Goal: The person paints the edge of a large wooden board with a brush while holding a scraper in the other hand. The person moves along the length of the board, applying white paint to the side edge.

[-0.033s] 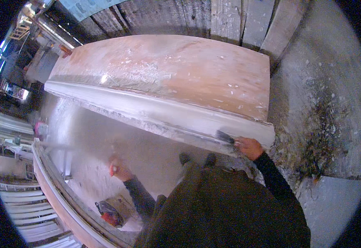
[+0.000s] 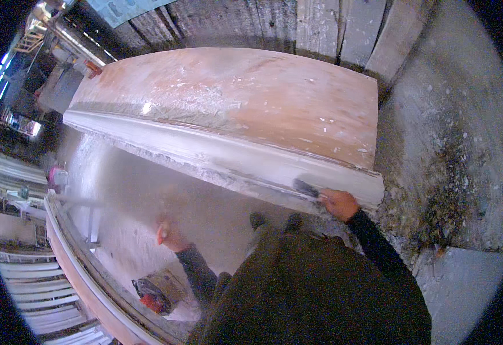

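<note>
My right hand [image 2: 340, 204] is closed around the handle of a brush with dark bristles [image 2: 305, 187]. The bristles meet the near right part of a long white moulding [image 2: 205, 148], which looks wet or freshly coated. This moulding runs along the near edge of a wide pinkish-brown board [image 2: 297, 98] with white smears and flecks. Lower left, away from the moulding, my left hand [image 2: 172, 236] hangs over the floor with its fingers curled. Something small, orange-red and pale, shows at these fingers, but blur hides what it is.
A second long moulded piece [image 2: 90, 282] curves along the lower left, close to my left arm. Beside it a box [image 2: 168, 284] and a dark and red object [image 2: 152, 299] lie on the floor. Grey panels [image 2: 234, 26] stand behind the board; dirt and flecks [image 2: 444, 201] cover the right side.
The brush and my right hand have shifted slightly left along the moulding. My left hand has barely moved.
</note>
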Available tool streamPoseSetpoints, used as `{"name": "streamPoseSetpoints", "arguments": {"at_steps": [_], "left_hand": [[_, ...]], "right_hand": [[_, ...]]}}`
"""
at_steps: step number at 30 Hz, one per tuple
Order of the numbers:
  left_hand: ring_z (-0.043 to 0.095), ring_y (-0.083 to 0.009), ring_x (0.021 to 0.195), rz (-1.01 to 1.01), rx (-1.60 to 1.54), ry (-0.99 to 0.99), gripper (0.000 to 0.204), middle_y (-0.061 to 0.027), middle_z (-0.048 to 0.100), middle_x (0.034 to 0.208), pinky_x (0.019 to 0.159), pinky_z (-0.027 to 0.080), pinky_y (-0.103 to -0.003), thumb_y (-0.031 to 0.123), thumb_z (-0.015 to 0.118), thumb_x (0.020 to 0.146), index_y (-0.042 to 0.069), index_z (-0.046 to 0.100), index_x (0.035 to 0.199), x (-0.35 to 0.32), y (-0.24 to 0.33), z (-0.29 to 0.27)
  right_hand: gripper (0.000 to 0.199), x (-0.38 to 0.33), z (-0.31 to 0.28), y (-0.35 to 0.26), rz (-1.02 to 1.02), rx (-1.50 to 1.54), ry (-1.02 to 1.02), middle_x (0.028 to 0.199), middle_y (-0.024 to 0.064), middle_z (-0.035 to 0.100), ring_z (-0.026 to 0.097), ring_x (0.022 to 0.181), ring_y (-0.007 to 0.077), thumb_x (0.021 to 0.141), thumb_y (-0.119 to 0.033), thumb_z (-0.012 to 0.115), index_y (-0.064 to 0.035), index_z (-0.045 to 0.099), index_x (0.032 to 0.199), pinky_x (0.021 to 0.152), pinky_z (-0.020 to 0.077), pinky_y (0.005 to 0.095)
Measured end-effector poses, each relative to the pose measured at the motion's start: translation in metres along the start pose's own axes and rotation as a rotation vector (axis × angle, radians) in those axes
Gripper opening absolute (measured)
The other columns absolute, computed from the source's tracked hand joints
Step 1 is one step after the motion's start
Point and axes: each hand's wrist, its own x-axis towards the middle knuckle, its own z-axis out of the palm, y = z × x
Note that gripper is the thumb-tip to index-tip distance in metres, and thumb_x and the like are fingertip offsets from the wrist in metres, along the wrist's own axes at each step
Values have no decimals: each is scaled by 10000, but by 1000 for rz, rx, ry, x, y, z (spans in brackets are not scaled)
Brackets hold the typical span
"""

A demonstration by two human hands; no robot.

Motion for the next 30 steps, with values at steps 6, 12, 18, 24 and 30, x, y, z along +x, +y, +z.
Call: {"name": "streamPoseSetpoints", "arguments": {"at_steps": [6, 12, 18, 24, 30], "left_hand": [[555, -142, 741, -36, 256, -166, 236, -47, 560, 881, 561, 457, -236, 135, 622, 742, 44, 524, 938, -51, 2, 61], [511, -113, 662, 24, 426, -27, 160, -42, 562, 810, 586, 424, -222, 112, 620, 736, 47, 535, 856, -59, 17, 48], [553, -133, 700, -92, 324, -42, 187, -41, 563, 779, 545, 477, -255, 117, 631, 735, 54, 528, 878, -36, 18, 51], [530, -126, 636, -84, 359, -54, 188, -51, 575, 792, 588, 444, -249, 150, 630, 741, 35, 564, 875, 10, 11, 49], [519, -121, 655, -140, 246, 0, 151, -41, 563, 792, 598, 437, -245, 124, 619, 743, 30, 573, 851, 62, 3, 40]], "right_hand": [[275, 118, 63, -101, -92, -37, 108, 724, 200, 573, 556, 711, 385, 807, -308, 451, -56, 494, 909, 630, 432, 479], [300, 82, 17, -124, -186, -65, 42, 680, 207, 570, 564, 661, 381, 815, -310, 442, -29, 477, 914, 596, 440, 482], [306, 143, 72, -127, -89, -211, 87, 688, 201, 577, 569, 653, 374, 823, -328, 429, -42, 482, 917, 584, 452, 473], [294, 150, 44, -199, -89, -194, -19, 683, 193, 576, 568, 646, 371, 830, -322, 414, -46, 482, 906, 564, 453, 476], [260, 125, 40, -171, -16, -259, -24, 696, 192, 567, 558, 643, 375, 833, -293, 427, -45, 455, 908, 526, 445, 468]]}}
